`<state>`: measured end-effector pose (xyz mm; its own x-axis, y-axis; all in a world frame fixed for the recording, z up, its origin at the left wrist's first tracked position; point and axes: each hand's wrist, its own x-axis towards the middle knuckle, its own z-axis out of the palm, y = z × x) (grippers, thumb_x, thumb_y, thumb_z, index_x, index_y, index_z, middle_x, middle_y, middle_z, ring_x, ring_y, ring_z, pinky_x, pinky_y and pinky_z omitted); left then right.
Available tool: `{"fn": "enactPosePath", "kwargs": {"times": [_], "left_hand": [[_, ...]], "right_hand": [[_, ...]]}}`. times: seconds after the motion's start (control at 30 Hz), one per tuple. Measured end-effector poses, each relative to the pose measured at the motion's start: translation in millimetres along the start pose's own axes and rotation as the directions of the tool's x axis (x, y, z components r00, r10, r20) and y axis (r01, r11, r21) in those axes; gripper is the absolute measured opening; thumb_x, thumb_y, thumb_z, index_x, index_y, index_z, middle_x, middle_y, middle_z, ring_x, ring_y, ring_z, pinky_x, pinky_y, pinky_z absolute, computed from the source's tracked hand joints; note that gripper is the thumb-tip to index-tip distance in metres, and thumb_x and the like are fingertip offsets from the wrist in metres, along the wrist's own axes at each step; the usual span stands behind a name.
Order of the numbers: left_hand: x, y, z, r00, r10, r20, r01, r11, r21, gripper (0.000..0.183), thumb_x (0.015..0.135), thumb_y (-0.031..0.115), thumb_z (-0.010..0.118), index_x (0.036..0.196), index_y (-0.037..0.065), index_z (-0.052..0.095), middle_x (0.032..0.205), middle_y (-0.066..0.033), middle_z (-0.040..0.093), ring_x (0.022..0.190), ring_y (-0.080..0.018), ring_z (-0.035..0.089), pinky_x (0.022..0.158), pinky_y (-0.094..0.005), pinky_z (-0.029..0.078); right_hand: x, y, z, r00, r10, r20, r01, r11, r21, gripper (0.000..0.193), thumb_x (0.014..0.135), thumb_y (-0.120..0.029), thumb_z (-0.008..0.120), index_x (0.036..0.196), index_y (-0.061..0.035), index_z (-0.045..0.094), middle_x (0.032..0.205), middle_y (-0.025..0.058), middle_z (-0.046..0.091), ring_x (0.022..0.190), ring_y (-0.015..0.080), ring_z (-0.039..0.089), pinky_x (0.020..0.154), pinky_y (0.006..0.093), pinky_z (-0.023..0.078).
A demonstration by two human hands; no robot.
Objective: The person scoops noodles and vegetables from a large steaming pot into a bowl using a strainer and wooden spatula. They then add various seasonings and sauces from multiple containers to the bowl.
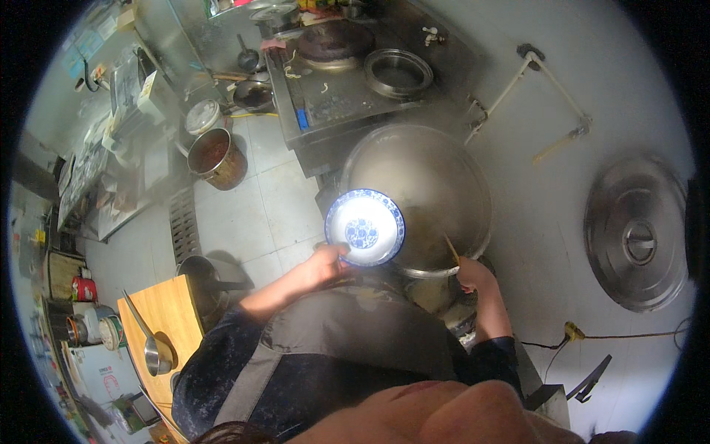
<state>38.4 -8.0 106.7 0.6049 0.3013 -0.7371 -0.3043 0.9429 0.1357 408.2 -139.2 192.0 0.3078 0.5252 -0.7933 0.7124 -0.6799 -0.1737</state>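
Observation:
My left hand (329, 265) grips the near-left rim of a white bowl (364, 222) with a blue pattern, its inside turned up with nothing in it. The bowl hangs over the left edge of a big round metal pot (482, 174), whose steam blurs what is inside. At the pot's near-right rim, my right hand (473, 274) is closed around thin wooden chopsticks (452, 248). Their tips point into the pot, and I cannot make out whether they touch the contents.
Beyond the pot is a metal stove counter (333, 111) with a round pan (398, 72). A large metal lid (629, 259) is by the right wall. To the left are a metal bucket (222, 174) on the tiled floor and a long-handled ladle (157, 357) on a wooden board (181, 300).

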Motion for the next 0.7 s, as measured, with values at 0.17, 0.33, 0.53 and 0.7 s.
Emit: {"fn": "enactPosePath", "kwargs": {"times": [0.17, 0.33, 0.53, 0.7], "left_hand": [[5, -1, -3, 0.998, 0.05, 0.025, -0.051, 0.998, 0.031, 0.046, 0.084, 0.001, 0.041, 0.129, -0.007, 0.036, 0.117, -0.0262, 0.056, 0.103, -0.0413, 0.061, 0.093, -0.0551, 0.05], [6, 0, -2, 0.999, 0.047, 0.008, -0.047, 0.998, 0.028, 0.047, 0.084, 0.001, 0.04, 0.13, -0.007, 0.035, 0.118, -0.0271, 0.056, 0.105, -0.0419, 0.061, 0.094, -0.0552, 0.05], [7, 1, -5, 0.999, 0.045, -0.007, -0.045, 0.999, 0.025, 0.046, 0.085, 0.001, 0.04, 0.13, -0.007, 0.036, 0.115, -0.0264, 0.058, 0.1, -0.0402, 0.063, 0.092, -0.0545, 0.052], [3, 0, -2, 0.998, 0.058, -0.037, -0.057, 0.998, 0.034, 0.044, 0.085, 0.001, 0.04, 0.129, -0.006, 0.038, 0.113, -0.0247, 0.059, 0.097, -0.0386, 0.064, 0.088, -0.051, 0.055]], "right_hand": [[-29, -11, -6, 0.988, -0.156, -0.009, 0.153, 0.976, -0.156, 0.053, 0.082, 0.003, 0.04, 0.133, -0.0068, 0.048, 0.091, 0.0223, 0.067, 0.068, 0.029, 0.067, 0.056, 0.0416, 0.052], [-21, -24, -5, 0.862, -0.506, 0.015, 0.469, 0.787, -0.402, 0.054, 0.081, 0.0, 0.042, 0.134, -0.0074, 0.049, 0.095, 0.019, 0.069, 0.074, 0.0279, 0.068, 0.06, 0.0397, 0.053], [45, -29, 24, 0.942, -0.321, 0.099, 0.326, 0.944, -0.041, 0.044, 0.085, -0.008, 0.047, 0.129, -0.007, 0.053, 0.082, 0.0117, 0.063, 0.071, 0.0196, 0.063, 0.06, 0.0351, 0.052], [121, -25, 55, 0.956, -0.284, 0.079, 0.241, 0.907, 0.346, 0.038, 0.088, -0.014, 0.051, 0.124, -0.0032, 0.055, 0.071, 0.001, 0.052, 0.06, 0.0124, 0.05, 0.053, 0.0291, 0.046]]}}
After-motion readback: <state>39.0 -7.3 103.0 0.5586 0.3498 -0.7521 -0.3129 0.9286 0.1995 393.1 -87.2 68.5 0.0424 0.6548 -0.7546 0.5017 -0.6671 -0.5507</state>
